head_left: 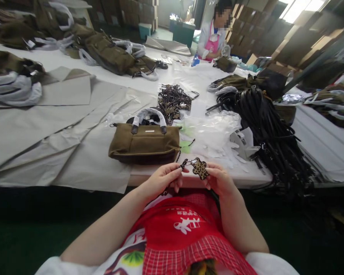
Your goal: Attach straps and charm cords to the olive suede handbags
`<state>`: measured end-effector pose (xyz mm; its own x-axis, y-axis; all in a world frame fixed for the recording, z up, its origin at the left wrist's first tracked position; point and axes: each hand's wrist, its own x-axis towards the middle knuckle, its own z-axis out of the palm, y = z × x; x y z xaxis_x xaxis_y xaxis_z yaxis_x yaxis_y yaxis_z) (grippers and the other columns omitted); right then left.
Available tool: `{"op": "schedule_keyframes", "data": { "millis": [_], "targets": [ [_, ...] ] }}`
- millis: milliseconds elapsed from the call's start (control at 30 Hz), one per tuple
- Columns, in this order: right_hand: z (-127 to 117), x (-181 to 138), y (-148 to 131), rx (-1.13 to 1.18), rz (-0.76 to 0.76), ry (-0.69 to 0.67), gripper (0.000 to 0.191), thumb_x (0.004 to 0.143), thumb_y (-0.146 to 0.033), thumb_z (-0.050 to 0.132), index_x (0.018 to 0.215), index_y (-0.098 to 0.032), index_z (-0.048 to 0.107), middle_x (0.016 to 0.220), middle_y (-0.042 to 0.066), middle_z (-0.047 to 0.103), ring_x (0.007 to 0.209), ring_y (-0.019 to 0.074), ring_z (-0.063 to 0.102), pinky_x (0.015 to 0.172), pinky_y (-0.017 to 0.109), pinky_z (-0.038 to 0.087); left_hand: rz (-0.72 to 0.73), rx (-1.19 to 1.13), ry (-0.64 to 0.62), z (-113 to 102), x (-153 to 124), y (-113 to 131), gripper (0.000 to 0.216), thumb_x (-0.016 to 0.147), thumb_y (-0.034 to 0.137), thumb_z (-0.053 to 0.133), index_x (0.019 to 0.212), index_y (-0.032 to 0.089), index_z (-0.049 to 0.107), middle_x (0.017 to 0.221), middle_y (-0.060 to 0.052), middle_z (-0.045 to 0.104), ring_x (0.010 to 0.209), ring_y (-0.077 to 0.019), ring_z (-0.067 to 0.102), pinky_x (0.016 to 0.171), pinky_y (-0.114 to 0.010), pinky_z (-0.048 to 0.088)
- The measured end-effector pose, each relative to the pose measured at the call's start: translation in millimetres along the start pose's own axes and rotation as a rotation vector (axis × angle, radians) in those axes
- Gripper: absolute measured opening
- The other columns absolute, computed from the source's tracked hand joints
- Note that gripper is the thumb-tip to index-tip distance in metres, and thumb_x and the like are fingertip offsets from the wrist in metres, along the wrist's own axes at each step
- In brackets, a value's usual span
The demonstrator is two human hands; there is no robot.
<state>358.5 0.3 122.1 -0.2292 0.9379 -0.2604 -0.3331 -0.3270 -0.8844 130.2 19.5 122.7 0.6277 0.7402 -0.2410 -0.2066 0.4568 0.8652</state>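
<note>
My left hand (164, 178) pinches the small metal clasp (184, 164) of a leopard-print bear charm (200, 168). My right hand (220, 178) holds the charm itself from the right, fingers curled round it. Both hands hover at the near edge of the white table (166, 80), just in front of an olive-brown handbag (145, 144) that lies on its side with its handles wrapped in white. Behind the bag lies a heap of dark chains and charms (173, 102).
Crumpled clear plastic bags (215, 131) lie right of the handbag, then a big bundle of black straps (271, 133). Grey paper sheets (60, 114) cover the left. More olive bags (109, 53) are piled at the back. A person in a pink apron (213, 40) works at the far end.
</note>
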Motion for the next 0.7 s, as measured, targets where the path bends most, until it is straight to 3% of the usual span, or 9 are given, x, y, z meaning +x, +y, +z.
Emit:
{"op": "schedule_keyframes", "data": {
  "millis": [100,267,400,567,700],
  "targets": [
    [-1.2,-2.6,2.0,-0.091,0.033,-0.073,0.03,0.076,-0.043,0.073,0.078,-0.013,0.07,0.06,0.004,0.065,0.041,0.0089,0.051,0.033,0.016,0.04,-0.003,-0.076,0.024,1.4,1.9,-1.8,0.049,0.086,0.06,0.059,0.099,0.013,0.065,0.052,0.001,0.06,0.041,-0.0088,0.052,0.044,-0.018,0.039],
    [-0.3,-5.5,-0.5,-0.27,0.065,-0.188,0.034,0.08,-0.048,0.071,0.075,-0.014,0.069,0.06,0.003,0.065,0.049,0.0099,0.057,0.044,0.018,0.046,-0.027,-0.176,0.092,-1.1,4.5,-5.9,0.038,0.075,0.045,0.076,0.094,0.013,0.069,0.066,-0.002,0.067,0.046,-0.0083,0.054,0.042,-0.017,0.038],
    [0.2,-5.1,-1.8,-0.338,0.065,-0.178,0.036,0.082,-0.051,0.069,0.08,-0.014,0.07,0.062,0.002,0.065,0.049,0.0099,0.055,0.045,0.02,0.045,0.078,-0.142,0.165,-2.9,3.6,-5.5,0.032,0.078,0.038,0.073,0.099,0.014,0.072,0.069,0.0,0.066,0.042,-0.002,0.038,0.038,-0.015,0.023],
    [-5.8,-5.1,-0.4,-0.445,0.029,-0.154,0.037,0.085,-0.051,0.064,0.075,-0.016,0.065,0.064,0.002,0.065,0.053,0.0111,0.056,0.049,0.022,0.046,0.13,-0.05,0.202,-2.3,0.4,-3.2,0.036,0.079,0.041,0.073,0.102,0.014,0.073,0.077,-0.004,0.069,0.047,-0.0033,0.038,0.042,-0.018,0.024],
    [-6.1,-2.9,2.0,-0.594,-0.058,-0.091,0.03,0.09,-0.044,0.06,0.079,-0.017,0.063,0.069,0.002,0.065,0.06,0.0127,0.058,0.056,0.024,0.047,0.14,-0.036,0.227,-1.1,-1.8,-3.1,0.036,0.079,0.043,0.073,0.103,0.015,0.074,0.064,0.001,0.063,0.044,-0.0032,0.035,0.042,-0.018,0.021]
  ]
}}
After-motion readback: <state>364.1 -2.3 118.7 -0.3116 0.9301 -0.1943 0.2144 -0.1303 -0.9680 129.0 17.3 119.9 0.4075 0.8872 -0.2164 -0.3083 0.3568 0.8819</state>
